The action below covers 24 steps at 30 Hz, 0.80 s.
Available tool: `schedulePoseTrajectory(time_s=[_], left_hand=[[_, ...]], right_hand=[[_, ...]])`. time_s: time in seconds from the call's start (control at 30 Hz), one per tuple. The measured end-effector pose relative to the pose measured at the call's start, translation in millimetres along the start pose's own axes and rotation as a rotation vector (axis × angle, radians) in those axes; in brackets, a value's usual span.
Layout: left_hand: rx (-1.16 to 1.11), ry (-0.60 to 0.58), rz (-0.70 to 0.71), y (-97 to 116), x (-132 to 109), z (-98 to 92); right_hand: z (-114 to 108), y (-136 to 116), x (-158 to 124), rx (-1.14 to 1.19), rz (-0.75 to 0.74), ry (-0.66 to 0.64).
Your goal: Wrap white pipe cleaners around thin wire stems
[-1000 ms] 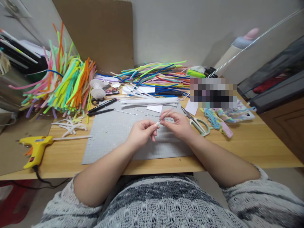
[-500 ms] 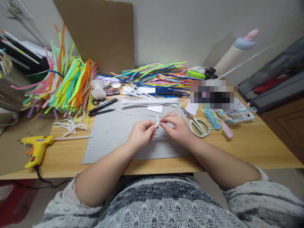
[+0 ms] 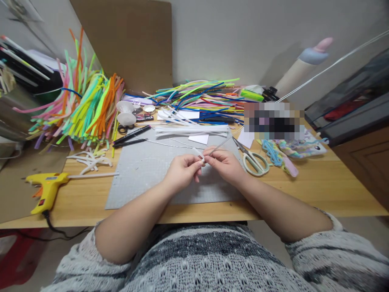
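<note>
Over the grey cutting mat (image 3: pixel 139 174), my left hand (image 3: pixel 184 170) is closed, thumb and finger pinching a short white fuzzy pipe cleaner piece (image 3: pixel 198 153). Its lower end is hidden by the fingertips. My right hand (image 3: pixel 223 164) is closed against the left fingertips, pinching a thin silvery wire (image 3: pixel 331 65). From between the right fingers the wire runs far up to the right, past the table's back. Whether the wire is joined to the white piece is hidden. Scissors (image 3: pixel 254 162) with pale green handles lie just right of my right hand.
Left on the wooden table (image 3: pixel 85 198) lie a yellow glue gun (image 3: pixel 48 190) and white pipe cleaner scraps (image 3: pixel 91 160). Bundled coloured pipe cleaners (image 3: pixel 94 109), black markers (image 3: pixel 132 137), white pipe cleaners (image 3: pixel 191 130) and a coloured pile (image 3: pixel 197 97) stretch along the back. A blurred-out patch covers the right rear.
The white piece has tilted to the left between my fingers. The wire's far end has swung and now reaches the right edge of the view. Both hands stay nearly in place.
</note>
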<state>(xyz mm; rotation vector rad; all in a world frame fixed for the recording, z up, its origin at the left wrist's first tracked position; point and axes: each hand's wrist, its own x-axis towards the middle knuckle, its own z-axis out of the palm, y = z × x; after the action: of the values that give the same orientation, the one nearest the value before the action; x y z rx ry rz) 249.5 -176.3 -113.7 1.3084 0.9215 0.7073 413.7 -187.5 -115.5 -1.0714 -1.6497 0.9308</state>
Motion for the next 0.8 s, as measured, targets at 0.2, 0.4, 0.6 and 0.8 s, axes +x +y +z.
schedulePoseTrajectory(time_s=[0.2, 0.4, 0.6, 0.8], left_hand=[[-0.168, -0.069, -0.100, 7.6, 0.0, -1.8], [-0.260, -0.149, -0.172, 11.6, -3.8, 0.2], [-0.183, -0.130, -0.140, 2.1, -2.7, 5.6], [-0.175, -0.041, -0.101, 6.9, -0.9, 0.2]], right_hand=[[-0.3, 1.4, 0.4, 0.224, 0.110, -0.044], [4.5, -4.1, -3.0, 0.705, 0.358, -0.151], [5.4, -7.8, -2.9, 0.748, 0.388, -0.208], [-4.4, -0.9, 2.1, 0.506, 0.312, -0.179]])
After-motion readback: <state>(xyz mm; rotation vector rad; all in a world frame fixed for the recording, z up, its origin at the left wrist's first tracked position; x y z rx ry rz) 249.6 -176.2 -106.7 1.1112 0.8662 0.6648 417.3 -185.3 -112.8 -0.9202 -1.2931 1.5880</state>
